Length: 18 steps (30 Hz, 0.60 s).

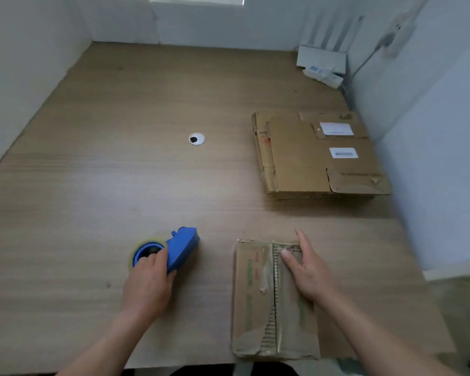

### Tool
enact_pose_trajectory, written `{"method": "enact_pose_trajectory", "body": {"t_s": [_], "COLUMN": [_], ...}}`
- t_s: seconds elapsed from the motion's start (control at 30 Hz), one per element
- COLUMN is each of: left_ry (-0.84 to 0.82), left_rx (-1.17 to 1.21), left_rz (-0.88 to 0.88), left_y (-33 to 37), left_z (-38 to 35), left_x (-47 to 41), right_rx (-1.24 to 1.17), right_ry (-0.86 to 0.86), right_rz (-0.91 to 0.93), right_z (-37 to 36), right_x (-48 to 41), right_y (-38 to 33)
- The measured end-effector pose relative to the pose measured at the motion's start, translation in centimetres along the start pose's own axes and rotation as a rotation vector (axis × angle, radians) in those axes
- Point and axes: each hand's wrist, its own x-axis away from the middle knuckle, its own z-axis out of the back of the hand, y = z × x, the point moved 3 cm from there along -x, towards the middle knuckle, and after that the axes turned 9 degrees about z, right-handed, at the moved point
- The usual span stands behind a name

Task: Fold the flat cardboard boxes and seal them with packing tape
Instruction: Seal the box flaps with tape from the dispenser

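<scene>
Woodgrain desktop (106, 172) fills most of the view, walled in by pale partitions. On its far right side lies a stack of flattened brown cardboard boxes (304, 158) with white labels, well apart from the work in hand. At the near edge sits the folded brown cardboard box (251, 294), its two top flaps meeting in a centre seam that runs away from the person, with scraps of old tape beside it.

The right hand (307, 272) lies flat on the right flap, fingers straight, pressing it down and grasping nothing. To the left of the box, the left hand (147, 286) is curled round the blue plastic tape dispenser (181, 245) at its roll, which rests on the desk.

Sealing looks like the step in hand. To do it well, the flaps should be held level and butted together before any tape lands. The dispenser would best start on the box wall just below one end of the seam, then run straight along it. The pressing hand should stay clear of the seam.

Smallest, a round white cable grommet (196, 139) sits mid-desk.
</scene>
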Motion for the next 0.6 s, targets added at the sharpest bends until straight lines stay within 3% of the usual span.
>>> {"method": "enact_pose_trajectory", "body": {"t_s": [0.1, 0.2, 0.3, 0.4, 0.5, 0.6], "left_ry": [0.1, 0.275, -0.008, -0.259, -0.299, -0.357], "left_rx": [0.069, 0.306, 0.604, 0.699, 0.699, 0.852], "left_rz": [0.007, -0.069, -0.116, -0.035, 0.034, 0.209], "left_y": [0.5, 4.6, 11.4, 16.8, 18.3, 17.0], "left_z": [1.0, 4.4, 4.5, 1.4, -0.9, -2.0], "left_x": [0.8, 2.8, 3.3, 1.9, 1.2, 0.9], "right_rx": [-0.071, -0.116, -0.164, -0.198, -0.307, -0.506], "right_ry": [-0.007, 0.011, 0.027, 0.03, 0.081, 0.178], "right_rz": [0.013, 0.035, 0.053, 0.072, 0.053, 0.005], "right_z": [-0.1, -0.3, -0.5, -0.7, -1.2, -1.8], "right_x": [0.1, 0.0, -0.1, -0.3, -0.5, -0.6], "right_y": [0.0, 0.2, 0.5, 0.9, 1.5, 1.8]}}
